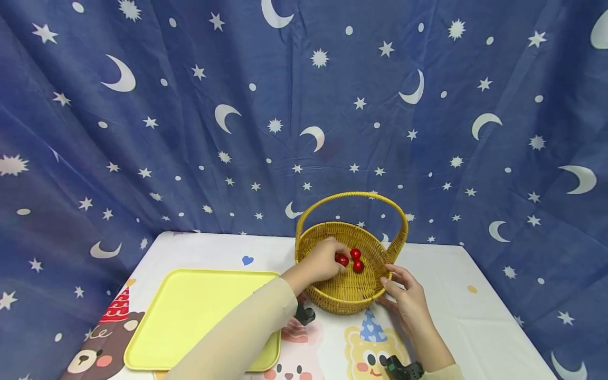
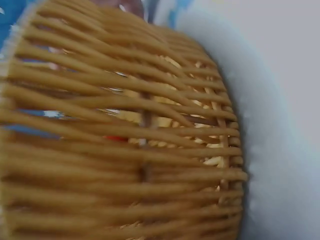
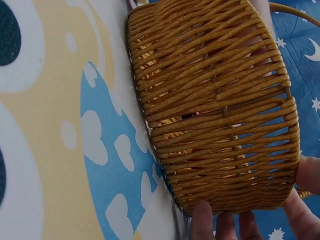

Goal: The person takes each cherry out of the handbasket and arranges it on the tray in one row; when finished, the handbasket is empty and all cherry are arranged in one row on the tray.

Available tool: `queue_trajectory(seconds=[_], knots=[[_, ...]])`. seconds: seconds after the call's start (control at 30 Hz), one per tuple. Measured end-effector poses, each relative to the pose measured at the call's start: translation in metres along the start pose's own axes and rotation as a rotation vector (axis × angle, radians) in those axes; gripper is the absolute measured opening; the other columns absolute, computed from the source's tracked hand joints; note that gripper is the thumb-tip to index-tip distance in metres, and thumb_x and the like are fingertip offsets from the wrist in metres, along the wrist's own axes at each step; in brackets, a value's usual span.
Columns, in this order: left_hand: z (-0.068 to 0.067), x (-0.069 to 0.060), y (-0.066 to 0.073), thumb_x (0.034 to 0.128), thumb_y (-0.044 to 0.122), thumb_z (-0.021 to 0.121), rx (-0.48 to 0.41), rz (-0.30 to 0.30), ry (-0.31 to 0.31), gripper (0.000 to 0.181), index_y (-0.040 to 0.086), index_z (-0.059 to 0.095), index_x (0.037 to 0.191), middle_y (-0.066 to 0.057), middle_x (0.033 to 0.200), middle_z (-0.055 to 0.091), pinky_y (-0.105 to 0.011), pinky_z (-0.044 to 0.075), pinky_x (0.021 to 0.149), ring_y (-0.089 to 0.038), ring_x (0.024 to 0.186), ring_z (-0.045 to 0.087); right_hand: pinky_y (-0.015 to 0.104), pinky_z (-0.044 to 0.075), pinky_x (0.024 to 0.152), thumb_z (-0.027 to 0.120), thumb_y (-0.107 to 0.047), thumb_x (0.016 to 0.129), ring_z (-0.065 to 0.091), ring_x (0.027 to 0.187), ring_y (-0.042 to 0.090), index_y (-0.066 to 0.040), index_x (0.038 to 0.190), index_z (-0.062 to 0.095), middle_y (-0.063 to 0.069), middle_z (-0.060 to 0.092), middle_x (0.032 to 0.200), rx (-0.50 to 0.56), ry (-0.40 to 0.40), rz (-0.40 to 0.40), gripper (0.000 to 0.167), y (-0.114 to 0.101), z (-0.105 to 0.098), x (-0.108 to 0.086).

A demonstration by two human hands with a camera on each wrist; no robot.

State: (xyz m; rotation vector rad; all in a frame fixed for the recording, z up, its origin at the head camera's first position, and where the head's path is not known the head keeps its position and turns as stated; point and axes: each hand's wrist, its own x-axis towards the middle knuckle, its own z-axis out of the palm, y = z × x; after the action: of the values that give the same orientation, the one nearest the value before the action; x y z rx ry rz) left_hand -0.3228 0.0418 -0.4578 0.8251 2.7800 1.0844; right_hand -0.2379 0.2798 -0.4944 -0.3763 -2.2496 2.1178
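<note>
A round woven basket [image 1: 332, 303] with a tall arched handle stands on the table, tilted so that its inside faces me. Reaching over its near left rim, my left hand [image 1: 325, 259] pinches a small glossy red ball [image 1: 341, 259] between thumb and fingers. Two more such red balls [image 1: 358, 266] lie close by on the basket floor. My right hand [image 1: 407, 296] grips the right side of the basket, thumb at the rim and fingers against the outer wall. In the left wrist view, woven wall [image 2: 125, 175] fills most of the picture and hides the left fingers.
To the left lies a yellow tray [image 1: 204, 316], partly covered by my left sleeve [image 1: 242, 338]. The white tablecloth [image 1: 456, 295] carries printed cartoon animals. A blue curtain [image 1: 285, 105] with moons and stars hangs behind the table.
</note>
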Motion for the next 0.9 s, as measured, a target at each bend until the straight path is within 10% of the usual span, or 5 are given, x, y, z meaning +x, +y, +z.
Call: queue_trajectory(seconds=[0.5,0.9], knots=[[-0.069,-0.094,0.0,0.0866,0.002,0.087,-0.312,-0.043,0.135,0.032,0.023,0.079,0.11,0.003,0.113,0.068,-0.031,0.058,0.085,-0.017,0.102,0.067,0.037,0.066,0.085,0.069,-0.012,0.105,0.069,0.108,0.016,-0.008,0.155,0.051,0.014,0.046,0.141,-0.008,0.0,-0.006,0.053,0.0,0.002,-0.002],[-0.09,-0.166,-0.078,0.0833,-0.005,0.086,-0.236,-0.277,0.226,0.031,0.014,0.078,0.107,-0.001,0.103,0.068,-0.026,0.054,0.066,-0.017,0.089,0.064,0.037,0.066,0.085,0.068,-0.012,0.105,0.068,0.109,0.017,-0.008,0.155,0.051,0.013,0.046,0.14,0.003,-0.002,-0.012,0.053,-0.001,0.001,-0.002]])
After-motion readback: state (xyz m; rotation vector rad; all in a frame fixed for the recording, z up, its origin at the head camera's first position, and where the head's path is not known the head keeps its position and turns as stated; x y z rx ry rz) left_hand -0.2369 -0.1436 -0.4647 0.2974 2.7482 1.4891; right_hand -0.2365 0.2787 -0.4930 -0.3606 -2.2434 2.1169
